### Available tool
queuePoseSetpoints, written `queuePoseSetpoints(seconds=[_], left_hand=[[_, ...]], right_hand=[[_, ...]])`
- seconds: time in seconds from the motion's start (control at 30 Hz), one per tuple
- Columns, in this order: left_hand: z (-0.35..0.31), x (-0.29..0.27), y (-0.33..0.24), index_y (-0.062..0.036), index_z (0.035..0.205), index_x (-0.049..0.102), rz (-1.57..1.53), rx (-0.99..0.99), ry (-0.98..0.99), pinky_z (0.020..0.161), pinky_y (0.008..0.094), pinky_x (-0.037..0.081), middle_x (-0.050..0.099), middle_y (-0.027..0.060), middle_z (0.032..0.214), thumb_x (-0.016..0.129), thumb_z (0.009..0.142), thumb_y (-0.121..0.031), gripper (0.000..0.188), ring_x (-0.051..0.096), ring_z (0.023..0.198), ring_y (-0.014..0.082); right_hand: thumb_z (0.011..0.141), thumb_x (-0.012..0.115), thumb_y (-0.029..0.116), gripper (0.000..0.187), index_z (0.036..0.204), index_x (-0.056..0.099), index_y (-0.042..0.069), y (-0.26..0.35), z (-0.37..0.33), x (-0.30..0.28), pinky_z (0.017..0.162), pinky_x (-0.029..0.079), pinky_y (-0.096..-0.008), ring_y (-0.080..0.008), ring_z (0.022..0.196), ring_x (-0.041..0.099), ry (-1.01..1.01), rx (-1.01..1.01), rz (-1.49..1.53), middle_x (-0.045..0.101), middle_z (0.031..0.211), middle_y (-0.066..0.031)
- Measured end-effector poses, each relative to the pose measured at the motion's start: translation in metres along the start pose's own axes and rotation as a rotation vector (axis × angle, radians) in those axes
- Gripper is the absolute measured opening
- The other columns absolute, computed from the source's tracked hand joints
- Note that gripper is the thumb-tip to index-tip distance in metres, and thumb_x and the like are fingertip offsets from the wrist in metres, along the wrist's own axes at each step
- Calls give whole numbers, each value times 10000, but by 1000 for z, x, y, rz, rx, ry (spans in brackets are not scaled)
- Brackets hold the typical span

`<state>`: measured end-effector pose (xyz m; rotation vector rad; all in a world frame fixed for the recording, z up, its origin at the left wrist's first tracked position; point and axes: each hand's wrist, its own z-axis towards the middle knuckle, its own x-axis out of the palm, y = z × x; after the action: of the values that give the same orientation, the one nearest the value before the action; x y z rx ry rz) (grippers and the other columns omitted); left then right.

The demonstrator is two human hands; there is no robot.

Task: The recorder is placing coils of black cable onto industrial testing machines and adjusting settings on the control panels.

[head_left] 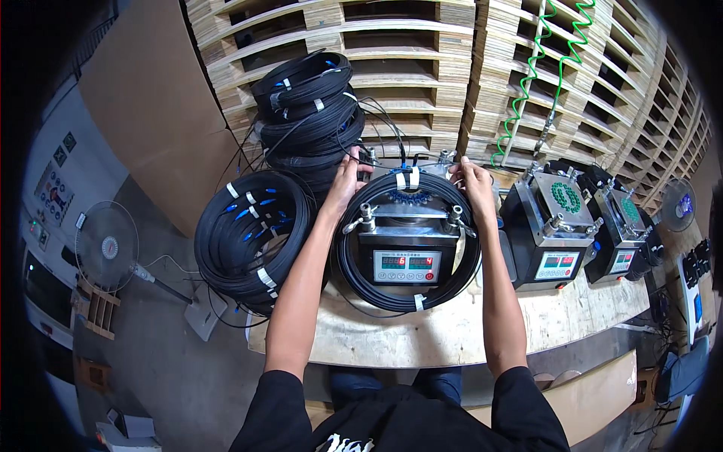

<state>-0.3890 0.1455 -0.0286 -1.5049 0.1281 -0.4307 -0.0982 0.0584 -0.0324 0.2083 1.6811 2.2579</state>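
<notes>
Black coil (345,260) rings the front of the near machine (410,233) in this view, white ties at its top and bottom, blue connectors at the far edge; contact between coil and machine not resolved. Left hand (345,184) at the machine's far left corner, right hand (474,184) at its far right, both with fingers bent; fingertips partly hidden, so cannot tell whether either grasps anything. Machine on plywood table (444,339), other coils (207,233) piled to the left, second machine (546,230) to the right.
</notes>
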Motion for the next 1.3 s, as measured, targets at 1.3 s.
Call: queuePoseSetpoints(seconds=[1.3], left_hand=[[-1, 6, -1, -147, 1613, -86, 140, 119, -184, 720, 329, 571, 536, 134, 1023, 537, 981, -610, 1001, 648, 721, 217]], right_hand=[[1074, 482, 374, 472, 913, 710, -7, 6, -2, 2, 619, 411, -224, -67, 655, 527, 9, 0, 39, 624, 720, -4]])
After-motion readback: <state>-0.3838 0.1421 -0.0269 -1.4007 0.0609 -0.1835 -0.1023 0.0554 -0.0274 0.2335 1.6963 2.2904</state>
